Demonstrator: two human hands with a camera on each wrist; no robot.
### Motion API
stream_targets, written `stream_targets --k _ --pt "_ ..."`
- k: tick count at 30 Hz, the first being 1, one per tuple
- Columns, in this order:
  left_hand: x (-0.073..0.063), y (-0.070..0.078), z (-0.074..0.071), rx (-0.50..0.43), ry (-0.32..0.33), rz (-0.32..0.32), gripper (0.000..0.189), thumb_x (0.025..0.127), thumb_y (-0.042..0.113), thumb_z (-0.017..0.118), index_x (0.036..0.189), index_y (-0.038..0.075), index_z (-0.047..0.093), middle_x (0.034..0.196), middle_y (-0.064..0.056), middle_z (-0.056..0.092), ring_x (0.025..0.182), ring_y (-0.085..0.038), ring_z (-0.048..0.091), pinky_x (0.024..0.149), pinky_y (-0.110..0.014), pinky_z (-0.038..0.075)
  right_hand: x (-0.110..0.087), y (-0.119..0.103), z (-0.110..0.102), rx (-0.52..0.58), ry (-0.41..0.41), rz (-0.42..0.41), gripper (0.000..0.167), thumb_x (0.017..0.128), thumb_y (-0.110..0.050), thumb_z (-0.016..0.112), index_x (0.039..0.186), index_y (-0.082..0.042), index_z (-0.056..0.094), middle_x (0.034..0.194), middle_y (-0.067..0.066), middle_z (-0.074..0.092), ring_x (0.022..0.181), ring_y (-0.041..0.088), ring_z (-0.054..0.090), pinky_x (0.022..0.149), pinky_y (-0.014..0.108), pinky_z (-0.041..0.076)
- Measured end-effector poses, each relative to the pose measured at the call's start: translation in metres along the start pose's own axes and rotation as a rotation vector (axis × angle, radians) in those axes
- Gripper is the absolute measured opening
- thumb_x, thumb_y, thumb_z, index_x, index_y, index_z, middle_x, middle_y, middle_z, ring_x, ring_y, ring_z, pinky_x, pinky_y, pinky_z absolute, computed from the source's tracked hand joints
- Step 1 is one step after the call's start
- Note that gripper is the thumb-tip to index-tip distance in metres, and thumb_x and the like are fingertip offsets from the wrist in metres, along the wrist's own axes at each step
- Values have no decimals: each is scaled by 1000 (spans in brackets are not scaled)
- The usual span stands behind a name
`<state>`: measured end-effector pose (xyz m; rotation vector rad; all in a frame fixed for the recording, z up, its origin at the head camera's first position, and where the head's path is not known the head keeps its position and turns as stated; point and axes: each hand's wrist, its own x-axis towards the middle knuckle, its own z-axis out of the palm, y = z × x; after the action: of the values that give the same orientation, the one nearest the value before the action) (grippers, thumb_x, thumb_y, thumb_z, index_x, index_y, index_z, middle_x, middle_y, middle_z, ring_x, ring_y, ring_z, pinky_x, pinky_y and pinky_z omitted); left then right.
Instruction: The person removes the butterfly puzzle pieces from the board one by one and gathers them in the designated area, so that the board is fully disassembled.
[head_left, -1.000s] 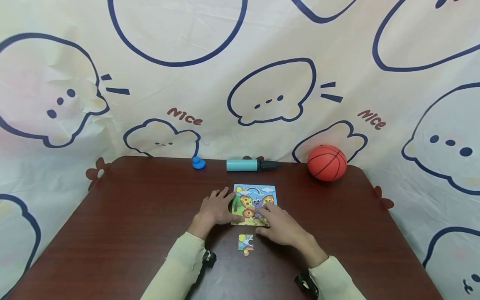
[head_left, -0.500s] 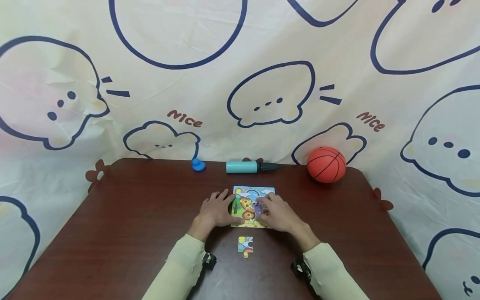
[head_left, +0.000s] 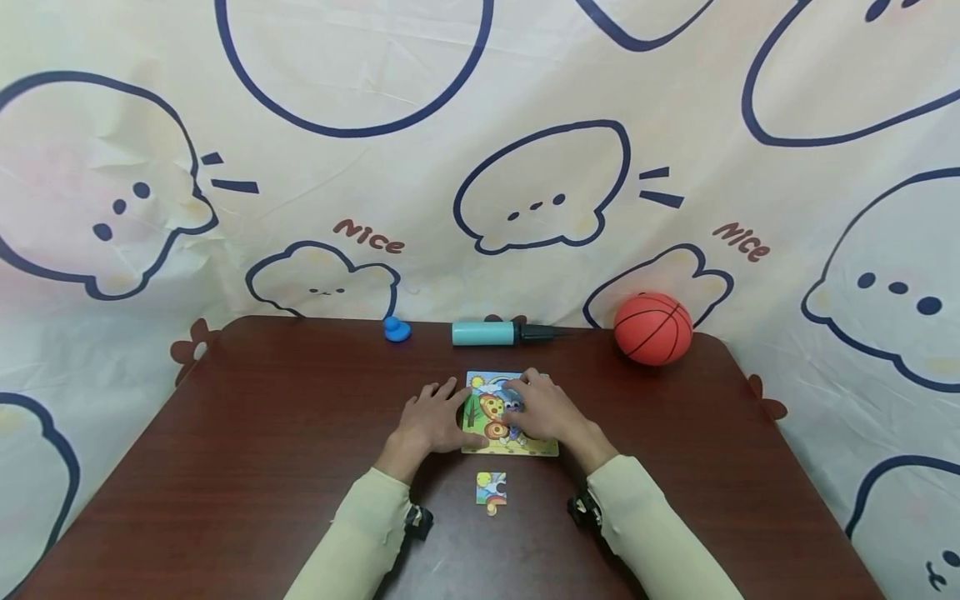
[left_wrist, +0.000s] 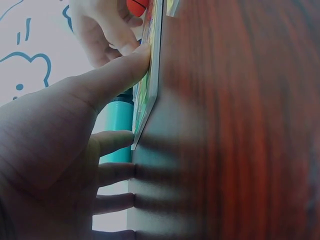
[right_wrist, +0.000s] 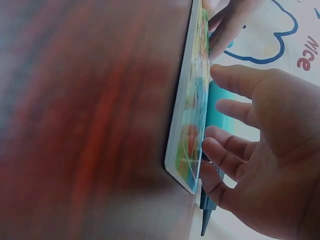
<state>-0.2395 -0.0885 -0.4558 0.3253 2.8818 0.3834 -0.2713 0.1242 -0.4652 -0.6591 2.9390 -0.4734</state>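
Observation:
A square picture puzzle [head_left: 492, 408] with a butterfly, sun and rainbow lies flat on the dark wooden table. My left hand [head_left: 433, 419] rests at its left side. In the left wrist view, the thumb lies on the puzzle's near edge and the spread fingers reach down to the tabletop. Over the puzzle's right half is my right hand [head_left: 551, 408], its fingers slightly bent and their tips close over the picture. In the right wrist view, nothing shows between that hand and the puzzle [right_wrist: 187, 140]. A loose puzzle piece [head_left: 491, 487] lies nearer the body, below the puzzle.
Along the table's far edge stand a blue rubber duck [head_left: 397, 330], a teal hand pump [head_left: 483, 334] with a black nozzle end, and a small red basketball [head_left: 653, 329]. A cartoon-printed cloth [head_left: 420, 200] hangs behind the table [head_left: 262, 467].
My right hand has moved leftward and up over the puzzle, from its lower right corner to across its right half. The left hand and the loose piece stay put.

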Motion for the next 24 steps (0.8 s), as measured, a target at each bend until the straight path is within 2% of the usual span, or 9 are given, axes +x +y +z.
stream_targets --k 5,13,19,24 --pt "0 1 -1 4 1 -1 92 74 69 67 149 24 39 159 -10 28 144 -38 28 111 -60 31 8 -3 -2 13 -23 20 51 90 -38 65 138 -23 55 128 8 49 105 21 44 86 40 42" --pt "-1 0 -3 -2 -8 -7 92 75 69 67 150 24 38 160 -9 27 145 -37 26 111 -60 30 17 -5 -3 3 -6 4 45 93 -36 63 136 -27 56 124 6 50 100 19 41 82 38 38" --pt "-1 0 -2 -6 -8 -4 92 75 69 67 150 24 38 160 -10 27 145 -38 27 111 -61 30 22 -7 0 -15 -26 21 37 94 -37 62 130 -30 61 122 5 49 98 18 41 81 37 38" --pt "-2 0 -1 -8 -10 -12 93 74 69 67 150 24 38 160 -10 28 145 -38 27 111 -61 30 26 -8 0 25 -49 49 32 92 -35 64 124 -30 65 121 6 48 100 20 42 81 40 38"
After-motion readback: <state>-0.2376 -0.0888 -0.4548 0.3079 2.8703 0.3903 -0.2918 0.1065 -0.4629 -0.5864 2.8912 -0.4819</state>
